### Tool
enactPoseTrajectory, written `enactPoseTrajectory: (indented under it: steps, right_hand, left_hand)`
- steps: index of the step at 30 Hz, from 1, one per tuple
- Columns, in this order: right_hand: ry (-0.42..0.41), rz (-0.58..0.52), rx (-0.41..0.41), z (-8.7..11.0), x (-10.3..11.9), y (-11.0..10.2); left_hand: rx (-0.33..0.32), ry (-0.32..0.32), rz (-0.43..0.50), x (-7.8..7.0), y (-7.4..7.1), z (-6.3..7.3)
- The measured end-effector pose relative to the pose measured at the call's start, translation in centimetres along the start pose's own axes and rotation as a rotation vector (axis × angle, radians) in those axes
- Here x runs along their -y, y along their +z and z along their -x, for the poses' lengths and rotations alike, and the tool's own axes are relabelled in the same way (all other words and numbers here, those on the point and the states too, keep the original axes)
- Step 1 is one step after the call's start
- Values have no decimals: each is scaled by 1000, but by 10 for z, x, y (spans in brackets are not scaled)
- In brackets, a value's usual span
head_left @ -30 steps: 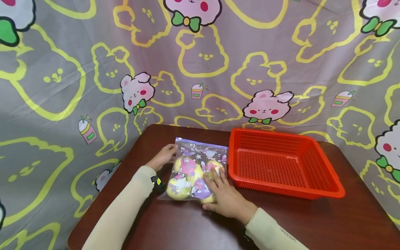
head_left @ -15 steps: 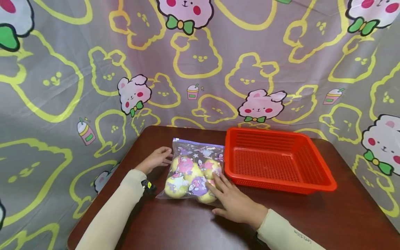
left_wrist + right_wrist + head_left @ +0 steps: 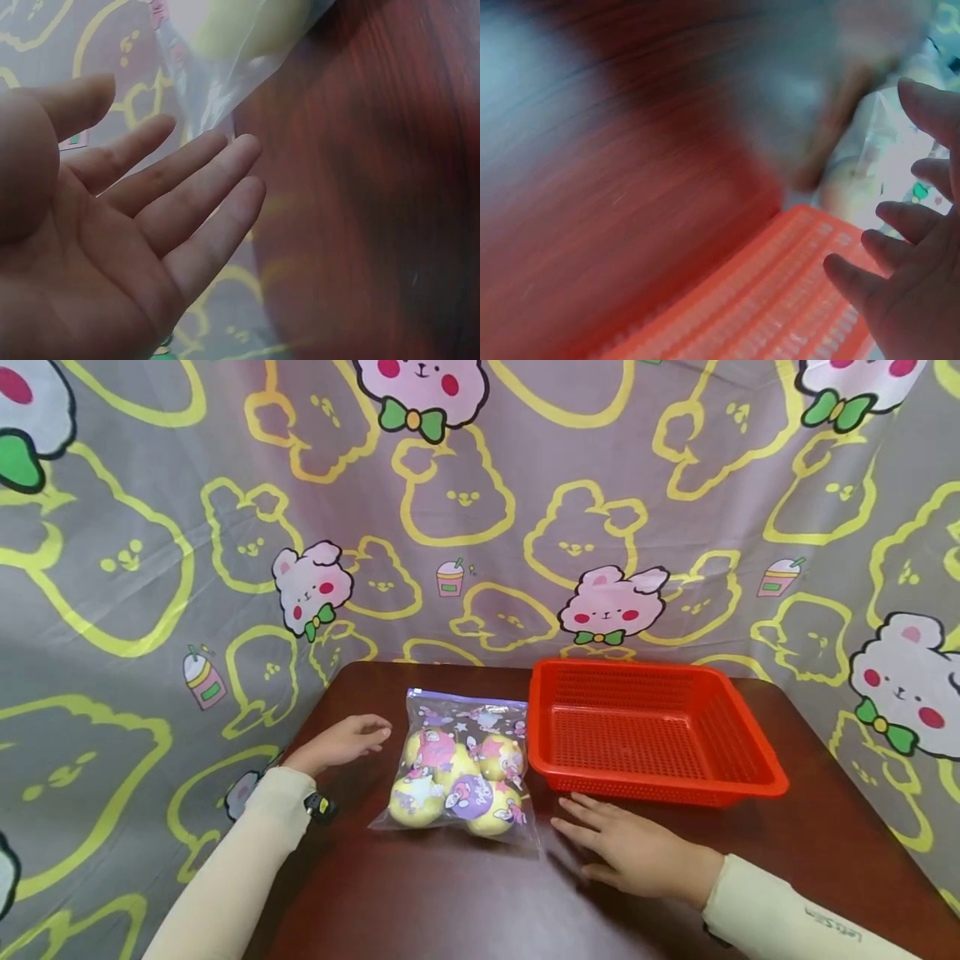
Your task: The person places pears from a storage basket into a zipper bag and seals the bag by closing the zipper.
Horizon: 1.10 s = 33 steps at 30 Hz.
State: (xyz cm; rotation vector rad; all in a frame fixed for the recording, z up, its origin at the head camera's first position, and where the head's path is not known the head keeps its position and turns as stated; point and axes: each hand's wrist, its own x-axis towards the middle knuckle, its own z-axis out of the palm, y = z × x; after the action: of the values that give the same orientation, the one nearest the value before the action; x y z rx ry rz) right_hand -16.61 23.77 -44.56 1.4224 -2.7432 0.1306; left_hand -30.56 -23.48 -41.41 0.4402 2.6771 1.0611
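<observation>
A clear zip bag [image 3: 459,777] with a purple slider strip along its top lies on the table, printed with cartoon figures. Inside it are several round yellow fruits [image 3: 417,802]; the print partly covers them, so their kind is unclear. To the left of the bag is my left hand [image 3: 341,743], apart from it, with fingers relaxed. My right hand [image 3: 637,847] is to the bag's right, just in front of the basket, fingers spread and holding nothing. In the left wrist view the left palm [image 3: 112,262] faces the camera below a corner of the bag.
A red plastic basket [image 3: 660,787] with slotted walls stands to the right of the bag, close beside it. Both are on a dark red-brown wooden table [image 3: 420,902]. A cartoon-patterned cloth [image 3: 420,635] hangs around the table's back and sides.
Both hands have come off the bag. The left hand has drawn away to the left, the right hand to the right. The bag has stayed flat on the table.
</observation>
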Motion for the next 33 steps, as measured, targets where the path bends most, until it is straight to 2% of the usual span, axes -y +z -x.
enactPoseTrajectory:
  steps: [3,5,8,11,14,16,19,24,28,33]
  right_hand:
    - [-8,20,30,15,-4,-12]
    - [-18,41,21,24,-8,-22]
    - [-69,67,-60,35,-18,-39]
    - [-112,98,-186,43,-33,-56]
    - [-92,122,-267,48,-50,-71]
    - [-58,145,-275,50,-62,-81]
    - [36,183,-214,50,-76,-94]
    - [166,239,-99,46,-89,-116]
    - [240,292,-56,40,-99,-136]
    - [391,300,-29,26,-115,-160]
  left_hand:
    - [-11,29,-142,-5,-8,12]
    - [-9,48,-218,-8,-14,18]
    - [-13,66,-289,-14,-22,25]
    - [-28,72,-317,-23,-30,30]
    - [-59,68,-332,-35,-38,31]
    - [-78,64,-340,-44,-44,29]
    - [-105,59,-376,-57,-51,26]
    - [-113,62,-458,-77,-57,19]
    - [-110,76,-513,-90,-65,15]
    - [-127,107,-574,-106,-73,5]
